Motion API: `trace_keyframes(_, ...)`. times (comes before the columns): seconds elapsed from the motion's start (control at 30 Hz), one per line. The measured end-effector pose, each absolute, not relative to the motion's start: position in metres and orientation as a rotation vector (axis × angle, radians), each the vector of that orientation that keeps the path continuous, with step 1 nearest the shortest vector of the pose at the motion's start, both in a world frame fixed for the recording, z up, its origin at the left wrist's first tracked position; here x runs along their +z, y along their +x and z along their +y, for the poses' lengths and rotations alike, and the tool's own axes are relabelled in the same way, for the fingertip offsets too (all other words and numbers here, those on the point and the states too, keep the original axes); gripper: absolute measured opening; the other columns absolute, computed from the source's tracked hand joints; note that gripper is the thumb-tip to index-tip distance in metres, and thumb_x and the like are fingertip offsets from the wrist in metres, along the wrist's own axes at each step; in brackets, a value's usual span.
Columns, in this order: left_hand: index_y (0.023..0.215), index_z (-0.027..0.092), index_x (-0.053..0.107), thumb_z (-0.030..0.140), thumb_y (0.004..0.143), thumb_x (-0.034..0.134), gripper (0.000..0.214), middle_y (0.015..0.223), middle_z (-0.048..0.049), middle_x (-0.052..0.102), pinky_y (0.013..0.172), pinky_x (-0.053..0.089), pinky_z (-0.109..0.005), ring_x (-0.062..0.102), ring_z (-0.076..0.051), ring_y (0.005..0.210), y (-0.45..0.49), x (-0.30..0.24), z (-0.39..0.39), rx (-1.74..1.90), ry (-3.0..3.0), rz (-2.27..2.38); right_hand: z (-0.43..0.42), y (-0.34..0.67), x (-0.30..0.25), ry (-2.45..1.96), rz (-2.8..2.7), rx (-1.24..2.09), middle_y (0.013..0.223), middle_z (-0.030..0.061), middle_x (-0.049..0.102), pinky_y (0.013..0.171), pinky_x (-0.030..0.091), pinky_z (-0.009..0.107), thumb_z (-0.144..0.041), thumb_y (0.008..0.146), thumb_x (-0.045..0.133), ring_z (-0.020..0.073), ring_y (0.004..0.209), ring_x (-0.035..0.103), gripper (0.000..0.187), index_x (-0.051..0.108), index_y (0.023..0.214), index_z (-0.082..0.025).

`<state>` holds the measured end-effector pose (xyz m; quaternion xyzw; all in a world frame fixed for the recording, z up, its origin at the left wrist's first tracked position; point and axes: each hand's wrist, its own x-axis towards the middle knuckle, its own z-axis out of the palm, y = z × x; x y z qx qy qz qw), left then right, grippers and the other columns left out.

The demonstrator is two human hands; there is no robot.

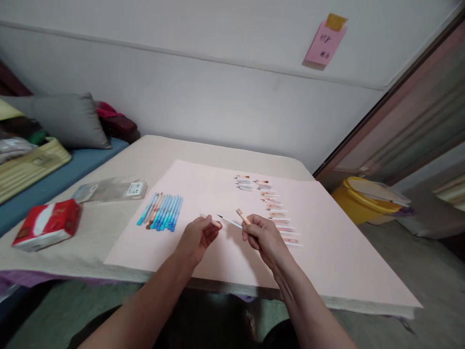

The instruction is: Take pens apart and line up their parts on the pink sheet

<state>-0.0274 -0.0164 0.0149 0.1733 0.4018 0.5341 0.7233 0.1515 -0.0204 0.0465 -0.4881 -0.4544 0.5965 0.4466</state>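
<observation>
As the head camera looks down, both hands are raised just above the pink sheet [327, 252] that covers most of the desk [152, 150]. The left hand [198, 237] is curled, its thumb and fingertips pinching a short peach tube [212, 222] that points to the right. The right hand [263, 237] is also closed in a pinch: it grips a peach barrel [242, 216] that sticks up and to the left, and a thin white refill [229, 221] with a dark tip reaches from those fingers toward the left hand. The tip is near the peach tube; whether they touch cannot be told. Left of the hands, a tight row of blue pens [162, 212] lies on the sheet. Beyond the right hand, a column of small pen parts [276, 213] runs away across the sheet. Off the sheet, on the desk's left side, lie a red tissue pack [47, 224] and a clear plastic packet [111, 190]. A yellow bucket [363, 198] stands on the floor to the right, and a pink note [324, 42] is stuck on the wall
</observation>
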Motion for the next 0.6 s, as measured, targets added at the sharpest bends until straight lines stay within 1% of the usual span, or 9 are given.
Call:
trace_keyframes(0.1,0.073,0.012,0.061,0.024,0.075,0.063,0.012,0.082,-0.0078,0.065,0.065,0.05,-0.02,0.061,-0.011,0.072,-0.02,0.017,-0.022,1.13,0.419,0.839,-0.021,0.146,0.043,-1.212,-1.176,1.469,0.05,-0.0019,0.056,0.034,0.014,0.02,-0.018,0.065,0.054,0.0033,0.032,0.028,0.004,0.051,0.065,-0.016)
trace_keyframes(0.17,0.075,0.013,0.061,0.022,0.075,0.064,0.009,0.081,-0.0064,0.065,0.065,0.049,-0.02,0.061,-0.01,0.07,-0.016,0.017,-0.025,1.109,0.409,0.825,-0.022,0.143,0.04,-1.223,-1.21,1.466,0.051,-0.002,0.057,0.034,0.016,0.019,-0.019,0.066,0.054,0.0039,0.033,0.029,0.004,0.052,0.066,-0.016)
trace_keyframes(0.27,0.076,0.014,0.061,0.02,0.074,0.065,0.008,0.077,-0.0041,0.063,0.061,0.048,-0.018,0.059,-0.009,0.067,-0.013,0.014,-0.027,1.098,0.37,0.834,-0.022,0.139,0.039,-1.246,-1.245,1.463,0.051,-0.0025,0.057,0.034,0.017,0.019,-0.019,0.066,0.053,0.0046,0.034,0.03,0.004,0.052,0.068,-0.016)
trace_keyframes(0.37,0.077,0.014,0.061,0.019,0.072,0.066,0.009,0.078,-0.0037,0.063,0.055,0.046,-0.017,0.058,-0.008,0.065,-0.012,0.014,-0.027,1.109,0.333,0.847,-0.024,0.136,0.039,-1.275,-1.266,1.47,0.05,-0.0029,0.056,0.034,0.018,0.02,-0.019,0.066,0.052,0.0053,0.034,0.031,0.003,0.052,0.068,-0.016)
trace_keyframes(0.43,0.076,0.013,0.061,0.018,0.071,0.066,0.009,0.077,-0.0036,0.063,0.053,0.046,-0.017,0.058,-0.008,0.064,-0.011,0.015,-0.028,1.123,0.319,0.854,-0.025,0.133,0.039,-1.287,-1.279,1.484,0.049,-0.003,0.056,0.034,0.018,0.02,-0.019,0.066,0.052,0.0055,0.035,0.032,0.003,0.051,0.067,-0.017)
trace_keyframes(0.6,0.069,0.011,0.06,0.011,0.068,0.062,0.003,0.066,-0.0024,0.061,0.05,0.045,-0.016,0.055,-0.007,0.056,-0.011,0.02,-0.026,1.148,0.299,0.898,-0.029,0.131,0.038,-1.27,-1.319,1.559,0.052,-0.002,0.059,0.034,0.018,0.02,-0.021,0.068,0.054,0.0051,0.034,0.032,0.005,0.053,0.069,-0.016)
